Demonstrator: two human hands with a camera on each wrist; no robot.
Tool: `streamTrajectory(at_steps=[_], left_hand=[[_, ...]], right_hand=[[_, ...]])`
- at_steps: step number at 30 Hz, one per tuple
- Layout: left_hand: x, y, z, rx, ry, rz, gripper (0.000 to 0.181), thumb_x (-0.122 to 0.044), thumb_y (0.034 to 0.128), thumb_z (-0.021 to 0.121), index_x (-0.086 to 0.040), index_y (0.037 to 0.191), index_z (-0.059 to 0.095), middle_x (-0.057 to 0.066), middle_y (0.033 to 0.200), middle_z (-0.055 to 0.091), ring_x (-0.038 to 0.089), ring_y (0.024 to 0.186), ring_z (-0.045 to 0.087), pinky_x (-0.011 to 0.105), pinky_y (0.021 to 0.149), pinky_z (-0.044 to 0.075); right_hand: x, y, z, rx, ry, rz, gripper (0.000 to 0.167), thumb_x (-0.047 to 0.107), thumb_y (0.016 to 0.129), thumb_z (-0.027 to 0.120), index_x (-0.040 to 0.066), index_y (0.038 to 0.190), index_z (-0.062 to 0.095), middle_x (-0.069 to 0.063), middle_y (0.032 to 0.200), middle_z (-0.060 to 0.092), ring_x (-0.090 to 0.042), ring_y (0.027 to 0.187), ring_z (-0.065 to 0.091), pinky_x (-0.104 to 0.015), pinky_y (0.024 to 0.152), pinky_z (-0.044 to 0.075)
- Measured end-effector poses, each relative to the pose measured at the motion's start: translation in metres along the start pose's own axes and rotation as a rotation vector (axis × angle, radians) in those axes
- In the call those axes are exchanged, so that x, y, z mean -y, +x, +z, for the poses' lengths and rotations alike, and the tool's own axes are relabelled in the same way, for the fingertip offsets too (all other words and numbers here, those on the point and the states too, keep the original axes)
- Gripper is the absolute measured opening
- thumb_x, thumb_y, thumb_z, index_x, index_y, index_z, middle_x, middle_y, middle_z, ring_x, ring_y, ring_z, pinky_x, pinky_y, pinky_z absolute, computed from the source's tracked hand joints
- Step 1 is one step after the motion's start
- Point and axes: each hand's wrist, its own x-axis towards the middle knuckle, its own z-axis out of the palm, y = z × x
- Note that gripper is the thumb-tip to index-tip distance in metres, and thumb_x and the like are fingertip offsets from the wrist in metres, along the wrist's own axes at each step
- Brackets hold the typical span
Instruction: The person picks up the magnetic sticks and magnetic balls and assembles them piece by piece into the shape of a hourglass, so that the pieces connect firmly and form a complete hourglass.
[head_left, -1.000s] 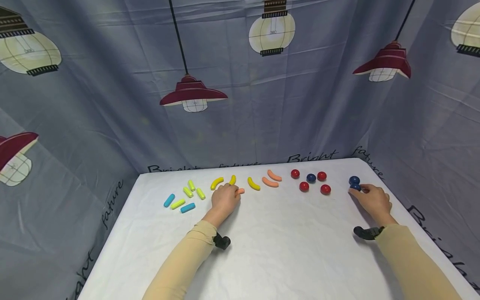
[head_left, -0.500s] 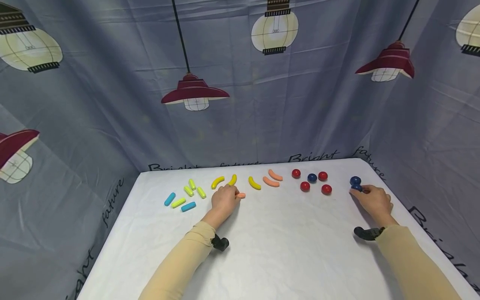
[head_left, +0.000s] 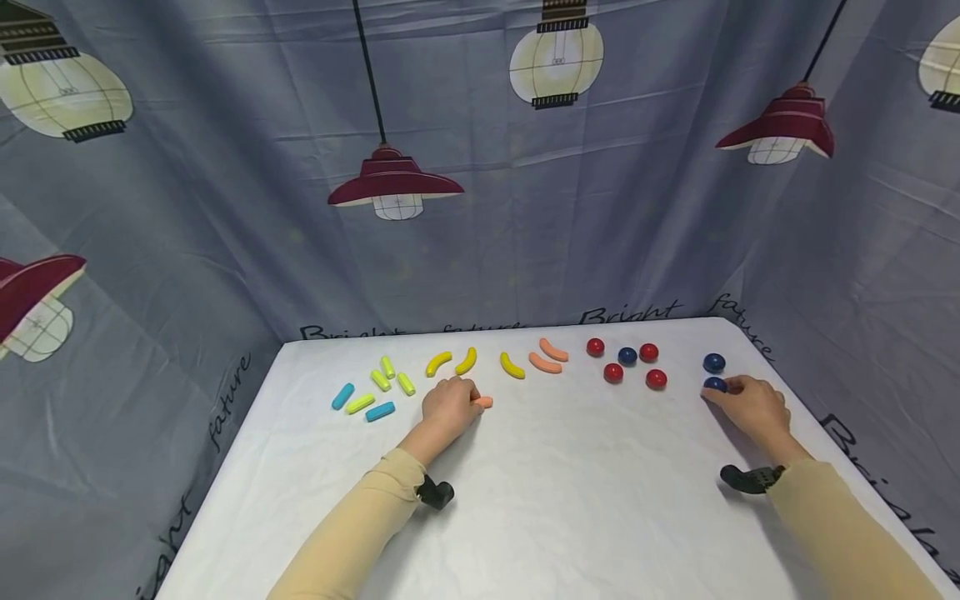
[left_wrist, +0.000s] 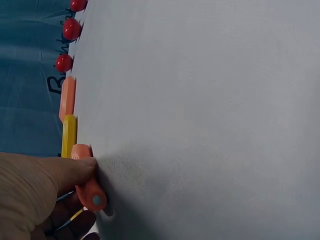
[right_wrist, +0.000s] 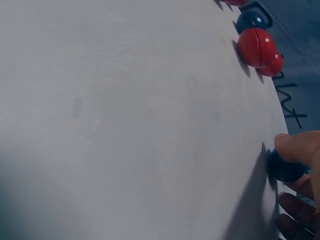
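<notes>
My left hand (head_left: 447, 410) pinches an orange curved stick (head_left: 483, 402) at the middle left of the white table. In the left wrist view, thumb and fingers grip this orange stick (left_wrist: 92, 195), whose near end carries a grey metal dot. Just behind that hand lie two yellow curved sticks, one of them (head_left: 466, 361) nearest. At the right side, my right hand (head_left: 756, 410) holds a dark blue ball (head_left: 713, 384) between thumb and fingers. In the right wrist view the blue ball (right_wrist: 286, 167) is partly covered by the thumb. A second blue ball (head_left: 714, 362) sits behind it.
Two orange sticks (head_left: 545, 362) and a third yellow stick (head_left: 512, 366) lie centre back. Several red balls (head_left: 613, 373) surround another blue ball (head_left: 627, 357). Several lime sticks (head_left: 360, 404) and two blue sticks (head_left: 380, 412) lie left. A grey curtain (head_left: 480, 250) hangs behind.
My left hand has moved slightly nearer with the orange stick, uncovering the yellow stick behind. My right hand has drawn its blue ball slightly nearer, so a gap shows between the two blue balls.
</notes>
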Motion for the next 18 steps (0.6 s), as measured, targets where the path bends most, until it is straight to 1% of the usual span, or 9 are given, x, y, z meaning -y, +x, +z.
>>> streamTrajectory(at_steps=[4, 6, 8, 11, 14, 18], left_hand=[[-0.001, -0.002, -0.001, 0.007, -0.003, 0.005, 0.023, -0.039, 0.0922, 0.077, -0.016, 0.091, 0.075, -0.001, 0.087, 0.062, 0.019, 0.080, 0.060, 0.034, 0.065, 0.050], [-0.001, -0.002, -0.001, 0.007, -0.001, 0.009, 0.023, -0.039, 0.0923, 0.077, -0.016, 0.091, 0.074, -0.001, 0.086, 0.062, 0.018, 0.079, 0.059, 0.034, 0.066, 0.049], [0.000, -0.002, -0.001, 0.005, 0.002, 0.010, 0.022, -0.038, 0.0922, 0.077, -0.016, 0.091, 0.074, -0.001, 0.086, 0.062, 0.018, 0.079, 0.059, 0.034, 0.066, 0.049], [0.001, -0.002, -0.001, 0.002, 0.009, 0.012, 0.022, -0.038, 0.0920, 0.077, -0.016, 0.091, 0.074, -0.002, 0.086, 0.063, 0.018, 0.080, 0.060, 0.035, 0.067, 0.050], [0.001, -0.002, -0.001, 0.000, 0.008, 0.015, 0.023, -0.039, 0.0918, 0.077, -0.016, 0.091, 0.074, -0.002, 0.086, 0.063, 0.019, 0.080, 0.060, 0.035, 0.068, 0.050], [0.001, -0.001, 0.000, -0.004, -0.002, 0.024, 0.026, -0.041, 0.0918, 0.076, -0.016, 0.091, 0.075, -0.001, 0.086, 0.064, 0.019, 0.079, 0.060, 0.035, 0.067, 0.050]], right_hand=[[-0.001, -0.007, -0.002, 0.058, -0.006, -0.033, 0.069, 0.041, 0.096, 0.068, -0.017, 0.129, 0.049, -0.036, 0.118, 0.055, -0.052, 0.107, 0.049, -0.065, 0.090, 0.041], [0.001, -0.011, -0.002, 0.091, -0.005, -0.060, 0.070, 0.041, 0.095, 0.069, -0.017, 0.127, 0.050, -0.034, 0.113, 0.056, -0.048, 0.101, 0.053, -0.059, 0.083, 0.048], [0.004, -0.015, 0.000, 0.128, 0.001, -0.089, 0.069, 0.041, 0.095, 0.071, -0.017, 0.126, 0.051, -0.031, 0.109, 0.057, -0.043, 0.096, 0.054, -0.049, 0.076, 0.051], [0.013, -0.022, 0.002, 0.188, 0.001, -0.150, 0.068, 0.042, 0.093, 0.073, -0.015, 0.124, 0.053, -0.025, 0.103, 0.059, -0.036, 0.091, 0.054, -0.037, 0.070, 0.049], [0.024, -0.031, 0.005, 0.238, 0.007, -0.206, 0.067, 0.042, 0.092, 0.076, -0.014, 0.124, 0.055, -0.019, 0.098, 0.059, -0.031, 0.088, 0.054, -0.035, 0.069, 0.049], [0.043, -0.043, 0.013, 0.287, 0.037, -0.267, 0.063, 0.037, 0.091, 0.077, -0.012, 0.125, 0.056, -0.013, 0.094, 0.058, -0.026, 0.084, 0.055, -0.035, 0.067, 0.048]])
